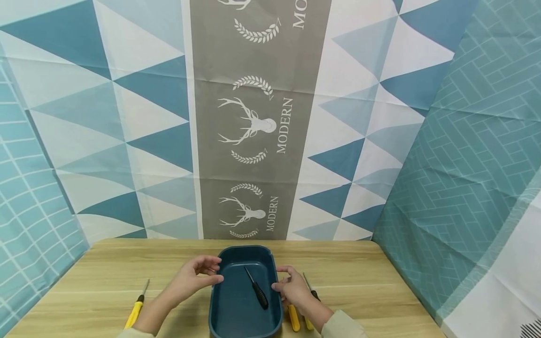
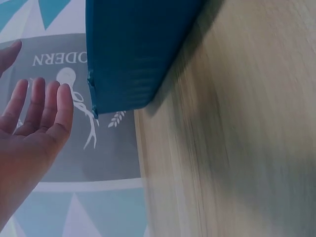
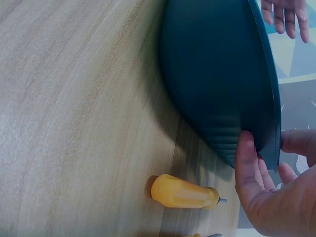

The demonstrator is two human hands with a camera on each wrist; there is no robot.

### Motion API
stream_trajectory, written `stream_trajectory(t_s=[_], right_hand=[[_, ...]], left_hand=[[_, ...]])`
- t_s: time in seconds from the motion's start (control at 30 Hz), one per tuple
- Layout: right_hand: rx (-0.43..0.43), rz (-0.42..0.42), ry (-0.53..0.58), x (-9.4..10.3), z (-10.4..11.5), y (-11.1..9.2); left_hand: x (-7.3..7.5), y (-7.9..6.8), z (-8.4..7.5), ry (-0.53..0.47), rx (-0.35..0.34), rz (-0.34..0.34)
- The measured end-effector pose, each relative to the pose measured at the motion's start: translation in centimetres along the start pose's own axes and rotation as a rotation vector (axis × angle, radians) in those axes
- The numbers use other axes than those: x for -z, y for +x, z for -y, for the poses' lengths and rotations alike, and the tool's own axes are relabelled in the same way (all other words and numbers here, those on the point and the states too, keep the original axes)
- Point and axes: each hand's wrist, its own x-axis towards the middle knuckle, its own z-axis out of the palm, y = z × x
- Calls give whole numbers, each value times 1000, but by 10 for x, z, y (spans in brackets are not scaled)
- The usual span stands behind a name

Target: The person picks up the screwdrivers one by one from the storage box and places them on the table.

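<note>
A dark blue plastic bin (image 1: 232, 300) with rounded corners stands on the wooden table, and a black-handled screwdriver (image 1: 258, 293) lies inside it. My right hand (image 1: 297, 292) pinches the bin's right rim, the thumb over the edge and the fingers against the ribbed outer wall (image 3: 224, 136). At the opposite rim my left hand (image 1: 192, 280) hovers with relaxed, parted fingers. The left wrist view shows a gap between that hand (image 2: 37, 118) and the bin (image 2: 128, 54).
Left of the bin lies a yellow-handled screwdriver (image 1: 135, 312). Two more sit to its right, one yellow handle (image 1: 293, 318) close to the bin wall, the other (image 1: 314, 294) partly under my right forearm. A patterned cloth (image 1: 249, 164) hangs behind the wooden table (image 1: 338, 263).
</note>
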Motion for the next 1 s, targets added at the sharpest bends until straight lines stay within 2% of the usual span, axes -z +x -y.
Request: stream_trajectory(t_s=[0.23,0.5,1.0], right_hand=[[0,8,8,1,0,-1],[7,17,24,1,1,-2],[11,13,33,0,1,-2]], left_hand=[[-8,4,-6,-21,13,1],[-13,6,-3,-57,7,28],[-25,10,-4,-29,21,21]])
